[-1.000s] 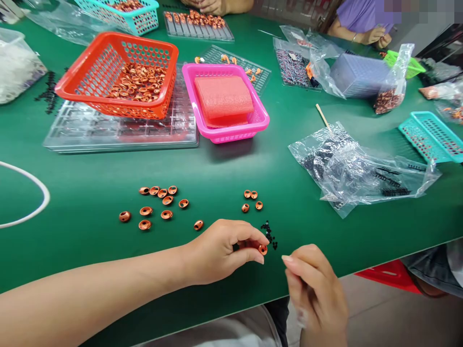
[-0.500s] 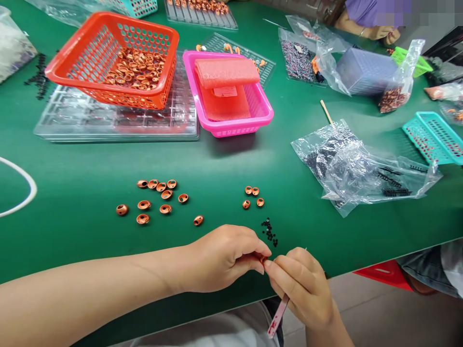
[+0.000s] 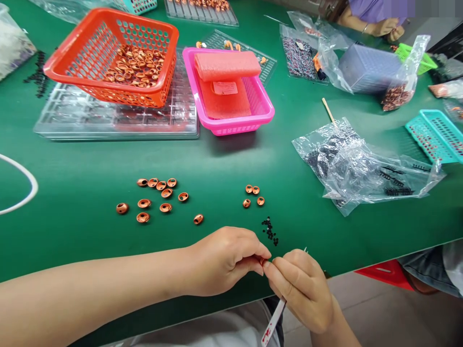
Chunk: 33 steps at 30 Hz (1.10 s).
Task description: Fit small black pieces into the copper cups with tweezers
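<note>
Between the fingertips of my left hand [image 3: 226,260] is a small copper-coloured piece [image 3: 262,260], mostly hidden. My right hand [image 3: 304,289] is closed around pale tweezers [image 3: 274,322], whose tip shows above the knuckles, and its fingertips touch the piece from the right. Just beyond my hands lies a scatter of tiny black parts [image 3: 269,231]. Several small copper rings [image 3: 261,201] sit behind them. Farther left, several larger copper cups [image 3: 143,203] are spread on the green table [image 3: 224,168].
An orange basket [image 3: 166,72] of copper pieces stands on clear trays [image 3: 119,132] at the back left. Beside it is a pink basket [image 3: 235,129] with pink foam. Plastic bags [image 3: 347,164] lie to the right. A person's hands [image 3: 390,29] show at the far right.
The lower end of the tweezers has swung slightly left and down, and their tip shows more above my right hand. My left hand keeps its pinch.
</note>
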{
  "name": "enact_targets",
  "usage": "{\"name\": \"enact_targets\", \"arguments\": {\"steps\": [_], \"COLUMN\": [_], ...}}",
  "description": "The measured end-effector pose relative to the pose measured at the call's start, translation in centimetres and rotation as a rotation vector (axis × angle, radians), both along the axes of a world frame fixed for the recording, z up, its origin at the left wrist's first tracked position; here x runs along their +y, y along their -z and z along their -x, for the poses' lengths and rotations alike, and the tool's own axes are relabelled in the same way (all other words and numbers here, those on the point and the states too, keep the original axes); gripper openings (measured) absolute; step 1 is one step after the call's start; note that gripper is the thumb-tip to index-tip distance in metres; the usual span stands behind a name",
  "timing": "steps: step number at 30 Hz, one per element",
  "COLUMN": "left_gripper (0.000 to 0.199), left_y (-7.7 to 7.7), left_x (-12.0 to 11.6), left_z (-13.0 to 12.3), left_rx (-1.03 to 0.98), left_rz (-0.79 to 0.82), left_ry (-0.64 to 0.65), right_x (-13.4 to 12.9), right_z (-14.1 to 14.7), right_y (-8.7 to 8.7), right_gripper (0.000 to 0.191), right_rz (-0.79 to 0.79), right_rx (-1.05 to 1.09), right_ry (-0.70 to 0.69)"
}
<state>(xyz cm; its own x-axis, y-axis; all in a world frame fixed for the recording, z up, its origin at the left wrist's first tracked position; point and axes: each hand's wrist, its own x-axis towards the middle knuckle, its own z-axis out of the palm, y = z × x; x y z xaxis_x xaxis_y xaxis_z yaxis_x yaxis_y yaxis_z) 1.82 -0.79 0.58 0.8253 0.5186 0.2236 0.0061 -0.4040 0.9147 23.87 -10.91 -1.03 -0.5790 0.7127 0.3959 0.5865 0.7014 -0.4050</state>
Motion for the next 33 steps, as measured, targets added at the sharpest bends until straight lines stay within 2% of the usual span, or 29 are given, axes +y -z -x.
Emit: {"name": "enact_targets", "arguments": {"steps": [7, 11, 15, 19, 21, 23, 25, 27, 30, 33], "left_gripper": [0.015, 0.016, 0.017, 0.015, 0.012, 0.009, 0.008, 0.009, 0.010, 0.010], "left_y": [-0.2, -0.1, 0.0, -0.3, -0.6, -0.9, -1.1, -1.3, -1.5, -2.1], "left_x": [-0.3, -0.3, -0.3, 0.0, 0.2, 0.4, 0.6, 0.7, 0.9, 1.3], "left_z": [-0.1, 0.0, 0.1, -0.1, -0.2, -0.2, -0.2, -0.2, -0.3, 0.2], "left_rx": [-0.002, 0.010, 0.026, 0.084, 0.116, 0.142, 0.163, 0.187, 0.230, 0.366], "left_rz": [-0.012, -0.009, 0.002, 0.095, 0.191, 0.318, 0.436, 0.505, 0.496, 0.335], "left_ry": [0.003, 0.007, 0.017, 0.008, -0.004, -0.014, -0.021, -0.023, -0.014, -0.038], "right_x": [0.6, 0.8, 1.0, 1.4, 1.6, 1.7, 1.6, 1.4, 1.4, 1.4], "right_z": [0.4, 0.4, 0.6, 0.9, 1.1, 1.2, 1.4, 1.6, 2.0, 2.4], "right_y": [-0.5, -0.7, -0.9, -1.0, -1.1, -1.2, -1.4, -1.4, -0.9, -0.6], "right_gripper": [0.042, 0.038, 0.029, 0.015, 0.013, 0.019, 0.025, 0.020, 0.007, 0.007], "right_rz": [0.062, 0.151, 0.179, 0.176, 0.176, 0.205, 0.236, 0.231, 0.139, 0.061], "right_rx": [0.072, 0.071, 0.004, -0.045, 0.048, 0.211, 0.411, 0.620, 0.814, 0.845], "right_ry": [-0.072, -0.087, -0.073, -0.012, 0.048, 0.140, 0.265, 0.421, 0.629, 0.713]}}
